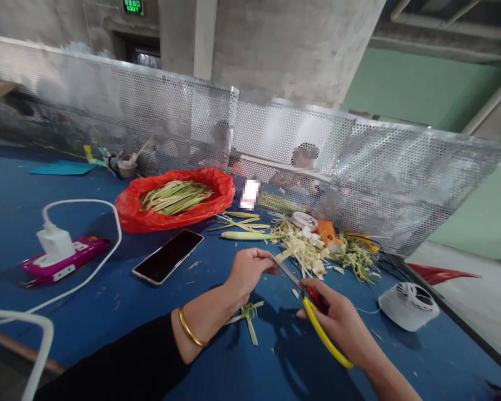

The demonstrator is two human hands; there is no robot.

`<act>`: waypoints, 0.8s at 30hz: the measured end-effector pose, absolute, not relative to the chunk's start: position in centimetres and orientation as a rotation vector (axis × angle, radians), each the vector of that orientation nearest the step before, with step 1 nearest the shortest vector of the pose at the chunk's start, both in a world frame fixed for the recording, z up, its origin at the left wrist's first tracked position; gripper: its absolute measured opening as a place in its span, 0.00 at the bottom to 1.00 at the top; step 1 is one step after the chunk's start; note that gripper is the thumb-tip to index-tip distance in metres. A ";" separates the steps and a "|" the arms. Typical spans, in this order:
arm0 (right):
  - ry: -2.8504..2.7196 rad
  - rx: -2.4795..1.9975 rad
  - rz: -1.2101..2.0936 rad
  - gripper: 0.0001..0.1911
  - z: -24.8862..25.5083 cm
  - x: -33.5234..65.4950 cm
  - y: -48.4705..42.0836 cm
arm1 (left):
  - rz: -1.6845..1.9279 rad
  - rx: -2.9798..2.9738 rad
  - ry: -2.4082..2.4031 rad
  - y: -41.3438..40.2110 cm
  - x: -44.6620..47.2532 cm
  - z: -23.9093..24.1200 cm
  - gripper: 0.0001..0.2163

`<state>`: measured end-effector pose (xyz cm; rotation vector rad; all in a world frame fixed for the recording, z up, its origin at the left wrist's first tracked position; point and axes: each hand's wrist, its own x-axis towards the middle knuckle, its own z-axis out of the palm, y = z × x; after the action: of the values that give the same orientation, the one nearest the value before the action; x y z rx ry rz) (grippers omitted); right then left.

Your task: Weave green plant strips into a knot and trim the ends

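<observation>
Right hand (338, 323) clasps the yellow-handled scissors (309, 309) above the blue counter (108, 301), blades angled up-left. Left hand (248, 270) has its fingertips pinched together right at the blade tip, beside the heap of pale trimmings (304, 245).

We are viewing the phone (167, 256) lying left of the scissors (308, 307), the bag (129, 214) sitting behind it. The fan (408, 305) is resting rightward.

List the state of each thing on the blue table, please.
scissors: gripped by right hand, tips at left hand
left hand: fingers pinched shut
phone: screen dark, lying flat
red bag: open, holding green strips
charger: plugged into pink power strip
</observation>
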<state>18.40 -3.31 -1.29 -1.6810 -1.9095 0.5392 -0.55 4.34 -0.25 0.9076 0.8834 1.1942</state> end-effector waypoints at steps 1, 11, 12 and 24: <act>-1.909 -1.698 0.529 0.24 -1.4 18.5 -3.2 | 1.192 0.903 0.883 4.4 -0.5 -0.3 0.04; -1.892 -1.902 0.262 0.22 -1.6 19.3 -2.5 | 1.203 0.757 0.911 5.5 -2.0 0.8 0.02; -1.934 -1.927 0.223 0.22 -1.6 19.4 -2.5 | 1.208 0.744 0.913 5.6 -2.2 1.0 0.01; -2.312 -1.998 0.096 0.14 -0.3 16.7 -4.4 | 1.146 0.700 0.881 5.3 -2.8 2.1 0.02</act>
<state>16.65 -4.36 -0.30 -1.9978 -2.3121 0.0956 -2.76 5.30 2.12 0.7005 0.8815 1.1462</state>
